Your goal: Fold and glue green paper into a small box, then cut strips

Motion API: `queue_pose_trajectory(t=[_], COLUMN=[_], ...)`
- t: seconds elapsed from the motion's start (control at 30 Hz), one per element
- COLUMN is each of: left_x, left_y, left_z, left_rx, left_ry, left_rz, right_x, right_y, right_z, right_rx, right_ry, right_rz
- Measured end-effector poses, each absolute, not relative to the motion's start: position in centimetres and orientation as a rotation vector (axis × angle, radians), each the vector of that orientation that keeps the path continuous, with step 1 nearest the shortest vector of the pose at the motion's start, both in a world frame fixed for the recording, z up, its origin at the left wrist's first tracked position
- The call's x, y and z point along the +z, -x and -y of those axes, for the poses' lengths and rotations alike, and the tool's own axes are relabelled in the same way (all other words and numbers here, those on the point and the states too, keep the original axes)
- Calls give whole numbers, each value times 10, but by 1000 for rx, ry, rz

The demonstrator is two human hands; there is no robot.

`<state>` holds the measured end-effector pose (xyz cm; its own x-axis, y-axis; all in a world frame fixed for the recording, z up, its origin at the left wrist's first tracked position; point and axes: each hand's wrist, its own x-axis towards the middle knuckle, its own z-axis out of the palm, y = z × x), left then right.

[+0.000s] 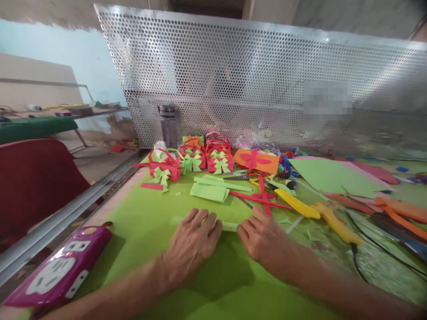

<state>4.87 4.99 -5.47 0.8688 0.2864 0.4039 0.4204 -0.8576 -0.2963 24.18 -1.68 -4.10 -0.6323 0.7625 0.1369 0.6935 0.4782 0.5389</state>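
Note:
A narrow light green paper strip [229, 226] lies across the green work surface, between and partly beneath my hands. My left hand [196, 235] is bent over its left part, fingers close together and pressing it down. At the strip's right end, my right hand [262, 235] has its fingers curled onto the paper; its fingertips are partly hidden. Just beyond my hands are a folded light green paper piece [209, 192] and crossed red paper strips [265, 198]. Small red paper baskets with green bows [220, 162] stand farther back.
A yellow glue gun [336, 222] with a black cord and a yellow-handled cutter [296, 203] lie at right. Light green sheets [336, 178] are behind them. A purple pouch [63, 266] sits at the left edge. A bottle [168, 126] stands before the perforated metal panel [233, 66].

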Motion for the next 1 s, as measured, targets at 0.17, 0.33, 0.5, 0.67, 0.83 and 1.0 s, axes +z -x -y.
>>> queue_pose_trajectory(t=[0.17, 0.33, 0.5, 0.67, 0.83, 1.0], left_x=[-53, -57, -60, -59, -62, -66], left_y=[-46, -42, -39, -38, -40, -37], left_z=[-43, -38, -40, -36, -29, -30], left_rx=[-322, -292, -372, -434, -450, -517], left_ry=[2807, 2870, 2889, 2841, 2836, 2966], left_rz=[564, 610, 606, 524, 517, 515], right_x=[-32, -38, -53, -57, -57, -53], right_y=[-238, -239, -239, -238, -236, -236], right_z=[31, 36, 34, 35, 33, 30], right_rx=[445, 93, 245, 339, 20, -256], right_ry=[-1457, -1811, -1829, -1738, -1795, -1920], right_rz=[-2709, -2711, -2791, -2923, -2967, -2866])
